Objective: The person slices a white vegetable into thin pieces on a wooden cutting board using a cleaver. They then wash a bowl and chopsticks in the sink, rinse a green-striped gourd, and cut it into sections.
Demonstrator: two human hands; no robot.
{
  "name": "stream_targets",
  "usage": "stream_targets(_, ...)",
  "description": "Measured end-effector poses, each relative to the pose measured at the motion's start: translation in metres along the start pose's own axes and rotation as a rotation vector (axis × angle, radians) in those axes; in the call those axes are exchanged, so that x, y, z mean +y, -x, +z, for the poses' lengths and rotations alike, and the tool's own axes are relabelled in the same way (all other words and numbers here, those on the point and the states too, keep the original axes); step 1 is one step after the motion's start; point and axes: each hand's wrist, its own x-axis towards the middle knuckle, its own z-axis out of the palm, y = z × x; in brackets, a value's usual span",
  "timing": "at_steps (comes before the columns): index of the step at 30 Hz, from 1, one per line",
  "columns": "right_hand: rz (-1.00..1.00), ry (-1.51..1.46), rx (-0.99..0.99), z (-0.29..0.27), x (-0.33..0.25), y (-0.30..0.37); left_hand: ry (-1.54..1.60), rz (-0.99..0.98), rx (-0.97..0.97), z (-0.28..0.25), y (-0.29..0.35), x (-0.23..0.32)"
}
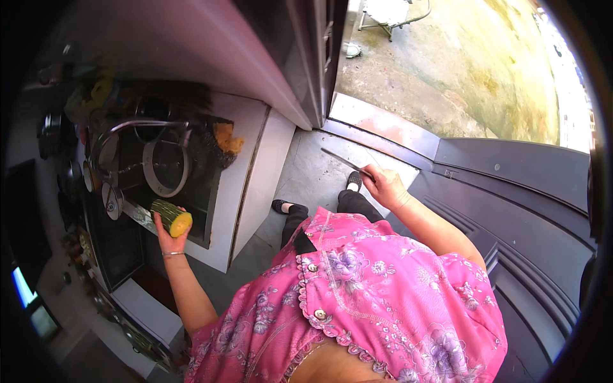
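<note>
At the left, my left hand (171, 240) is wrapped round a cut piece of squash (167, 213) over the front edge of the sink. Its rind is dark green with pale stripes, and the cut face is yellow and turned toward me. Out to the right, my right hand (385, 186) grips a knife (343, 161) by its handle. The thin blade points up and left, well apart from the squash and above the floor.
A sink (203, 220) with a curved metal faucet (137, 124) and a pale round ring-shaped thing (165, 165) lies beyond my left hand. An orange-yellow cloth-like thing (228, 139) sits at its corner. Grey door panels (517, 179) flank my right arm, beside a doorway to outside ground.
</note>
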Motion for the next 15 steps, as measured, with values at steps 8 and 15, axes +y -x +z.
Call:
stream_targets(8, 0.406, -0.030, 0.537, -0.119, 0.098, 0.010, -0.225, -0.554, -0.683, 0.280, -0.003, -0.239)
stream_targets(15, 0.240, 0.119, 0.802, -0.207, 0.118, -0.057, -0.745, -0.239, -0.961, 0.487, -0.078, -0.327)
